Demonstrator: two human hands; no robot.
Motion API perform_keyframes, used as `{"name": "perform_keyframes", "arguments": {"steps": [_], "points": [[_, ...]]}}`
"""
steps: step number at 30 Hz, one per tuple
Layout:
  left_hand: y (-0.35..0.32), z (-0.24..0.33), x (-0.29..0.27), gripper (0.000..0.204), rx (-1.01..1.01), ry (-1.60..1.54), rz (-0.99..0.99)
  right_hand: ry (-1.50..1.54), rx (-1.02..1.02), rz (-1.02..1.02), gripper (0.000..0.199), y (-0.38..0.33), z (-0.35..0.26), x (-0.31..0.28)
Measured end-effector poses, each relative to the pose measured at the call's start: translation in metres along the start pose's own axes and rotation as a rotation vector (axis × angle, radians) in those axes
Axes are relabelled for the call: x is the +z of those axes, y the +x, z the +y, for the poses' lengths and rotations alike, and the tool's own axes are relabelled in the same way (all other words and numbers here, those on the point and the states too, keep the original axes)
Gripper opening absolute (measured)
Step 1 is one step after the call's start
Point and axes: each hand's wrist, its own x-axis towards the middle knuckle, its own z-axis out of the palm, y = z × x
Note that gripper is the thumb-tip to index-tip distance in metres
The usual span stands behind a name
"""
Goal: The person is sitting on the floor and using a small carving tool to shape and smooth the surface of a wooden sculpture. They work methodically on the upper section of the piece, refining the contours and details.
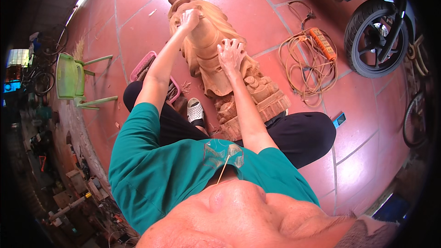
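A carved wooden statue [209, 39] lies tilted on the floor between my legs, its broad base towards me and its narrow top at the far end. My left hand [189, 19] is on the upper part of the carving, its fingers curled in. Whatever may be inside those fingers is hidden. Closer to me, my right hand [231, 54] rests on the right side of the statue. Its fingers are bent but spread apart, with pale dust on them. Small carved figures show near the base [271, 105].
A pink basket [143, 64] of long tools or sticks stands left of the statue, beside wood chips. Further left is a green plastic chair [71, 76]. An orange power strip [323, 44] with coiled cable, a motorbike wheel [376, 36] and a phone [339, 120] are right.
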Motion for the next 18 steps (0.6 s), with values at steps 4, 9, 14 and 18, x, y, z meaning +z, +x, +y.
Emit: {"name": "perform_keyframes", "arguments": {"steps": [4,9,14,18], "points": [[0.016,0.033,0.003,0.024,0.096,0.244,-0.131,-0.021,-0.005,0.003,0.03,0.001,0.004,0.0],[0.014,0.037,-0.001,0.02,0.14,0.183,-0.111,-0.014,-0.014,0.009,0.03,-0.001,-0.001,0.002],[0.02,0.014,-0.041,0.02,-0.02,-0.083,-0.304,-0.014,-0.013,0.021,0.031,0.001,-0.001,0.004],[0.019,0.022,-0.025,0.02,-0.028,-0.031,-0.143,-0.011,-0.01,0.059,0.03,0.004,0.008,0.002]]}}
